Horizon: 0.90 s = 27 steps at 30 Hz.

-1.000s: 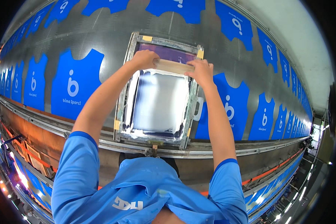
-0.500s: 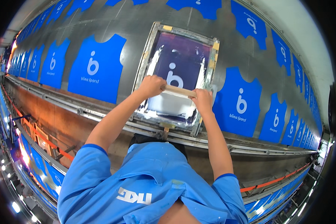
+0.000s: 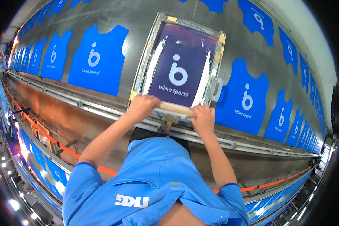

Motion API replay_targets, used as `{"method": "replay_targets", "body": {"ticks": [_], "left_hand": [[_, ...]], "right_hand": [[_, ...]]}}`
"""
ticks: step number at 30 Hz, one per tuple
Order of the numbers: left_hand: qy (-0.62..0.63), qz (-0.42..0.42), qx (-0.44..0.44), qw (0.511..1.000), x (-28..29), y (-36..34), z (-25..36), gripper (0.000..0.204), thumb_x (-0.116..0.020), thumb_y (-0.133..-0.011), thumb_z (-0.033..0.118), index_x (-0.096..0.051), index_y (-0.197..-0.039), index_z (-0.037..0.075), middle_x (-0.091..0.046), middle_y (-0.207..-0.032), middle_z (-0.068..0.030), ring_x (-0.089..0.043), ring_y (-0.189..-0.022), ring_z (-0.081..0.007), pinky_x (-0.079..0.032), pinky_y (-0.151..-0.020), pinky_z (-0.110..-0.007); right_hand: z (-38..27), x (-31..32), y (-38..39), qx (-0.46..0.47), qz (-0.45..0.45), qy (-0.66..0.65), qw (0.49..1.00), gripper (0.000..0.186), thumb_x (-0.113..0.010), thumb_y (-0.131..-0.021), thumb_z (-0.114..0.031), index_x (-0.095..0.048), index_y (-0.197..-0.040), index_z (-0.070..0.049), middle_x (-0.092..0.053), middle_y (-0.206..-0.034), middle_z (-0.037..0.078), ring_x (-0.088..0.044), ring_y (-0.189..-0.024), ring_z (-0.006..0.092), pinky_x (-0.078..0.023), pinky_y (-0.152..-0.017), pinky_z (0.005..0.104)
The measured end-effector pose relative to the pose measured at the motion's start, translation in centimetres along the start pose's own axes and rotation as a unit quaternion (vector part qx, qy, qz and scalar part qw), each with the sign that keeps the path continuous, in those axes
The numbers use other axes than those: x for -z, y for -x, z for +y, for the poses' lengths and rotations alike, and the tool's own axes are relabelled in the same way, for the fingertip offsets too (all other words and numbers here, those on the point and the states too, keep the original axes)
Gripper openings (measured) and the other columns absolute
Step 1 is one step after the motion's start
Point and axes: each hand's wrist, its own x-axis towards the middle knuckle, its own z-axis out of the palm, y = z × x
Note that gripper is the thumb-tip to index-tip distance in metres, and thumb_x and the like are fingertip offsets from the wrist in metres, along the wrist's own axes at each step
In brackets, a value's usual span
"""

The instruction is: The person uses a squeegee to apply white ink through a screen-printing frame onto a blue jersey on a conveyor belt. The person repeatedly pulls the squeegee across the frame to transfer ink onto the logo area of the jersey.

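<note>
A wooden-handled squeegee [image 3: 176,109] lies across the near end of a framed printing screen [image 3: 220,52]. My left hand [image 3: 144,105] is closed round its left end, and my right hand [image 3: 203,117] grips the right end. The screen's dark purple mesh [image 3: 184,45] shows a white rounded emblem with a line of lettering under it. White ink [image 3: 159,56] is smeared along both inner sides of the frame. The squeegee's blade edge is hidden below the handle and my fingers.
Blue fabric panels with white prints lie along the long grey table, one to the left [image 3: 98,64] and another to the right [image 3: 243,100] of the screen. A metal rail [image 3: 79,103] runs along the table's near edge. Behind me an orange bar [image 3: 45,132] borders another table.
Both hands have pulled the squeegee toward me, from mid-screen to its near end. The whole emblem and lettering now show, and the pool of white ink before the squeegee is out of sight.
</note>
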Motion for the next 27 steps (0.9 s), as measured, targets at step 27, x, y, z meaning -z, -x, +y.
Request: {"method": "replay_targets", "body": {"ticks": [27], "left_hand": [[-0.054, 0.007, 0.009, 0.998, -3.2, -0.2, -1.2, 0.025, -0.073, -0.079, 0.012, -0.072, -0.103, 0.017, -0.071, -0.098, 0.002, -0.067, -0.094, -0.0224, -0.05, -0.077, -0.043]], "right_hand": [[1.8, -4.2, -1.0, -0.023, 0.002, -0.006, 1.0, 0.034, -0.08, -0.07, -0.006, -0.066, -0.1, -0.01, -0.066, -0.091, 0.004, -0.063, -0.094, 0.0257, -0.043, -0.083, 0.0414]]}}
